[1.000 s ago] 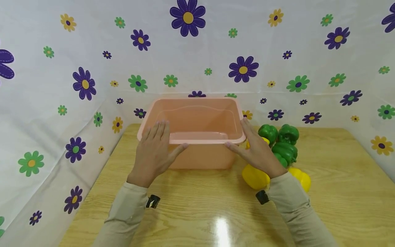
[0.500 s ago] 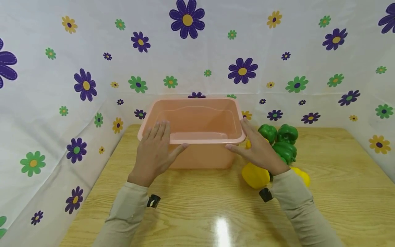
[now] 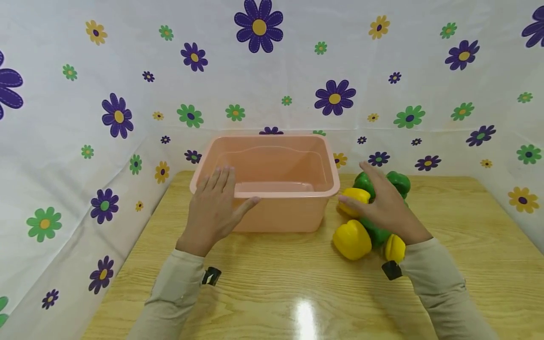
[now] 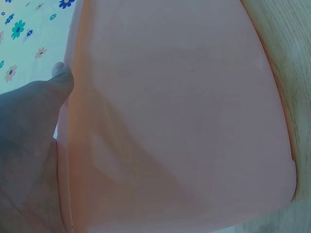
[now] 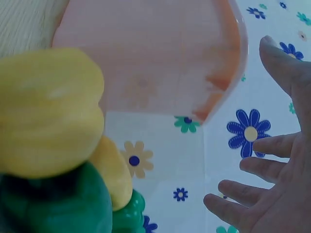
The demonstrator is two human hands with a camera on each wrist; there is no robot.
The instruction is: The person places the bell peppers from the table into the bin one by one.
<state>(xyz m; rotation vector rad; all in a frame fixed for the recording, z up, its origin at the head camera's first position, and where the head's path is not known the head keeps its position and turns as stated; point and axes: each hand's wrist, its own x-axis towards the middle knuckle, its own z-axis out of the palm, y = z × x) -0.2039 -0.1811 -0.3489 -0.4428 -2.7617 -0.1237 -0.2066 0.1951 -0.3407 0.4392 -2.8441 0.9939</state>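
Observation:
A peach plastic bin (image 3: 280,215) stands on the table. My left hand (image 3: 210,212) rests on its near rim at the left, fingers straight and thumb spread along the edge; in the left wrist view the thumb lies at the rim, beside the bin's wall (image 4: 180,97). Over the pile of bell peppers hovers my right hand (image 3: 388,210), its fingers spread and holding nothing. Under and around it lie a yellow bell pepper (image 3: 352,240), another yellow one (image 3: 354,193), a partly covered yellow one (image 3: 395,249), and several green bell peppers (image 3: 376,233).
The wooden table (image 3: 272,283) extends in front of the bin and to both sides. A white cloth with flowers (image 3: 272,85) hangs behind and at the sides. The pepper pile sits just right of the bin.
My right hand has left the bin's right rim and moved right, over the peppers, uncovering the yellow ones near the bin. My left hand has stayed on the rim.

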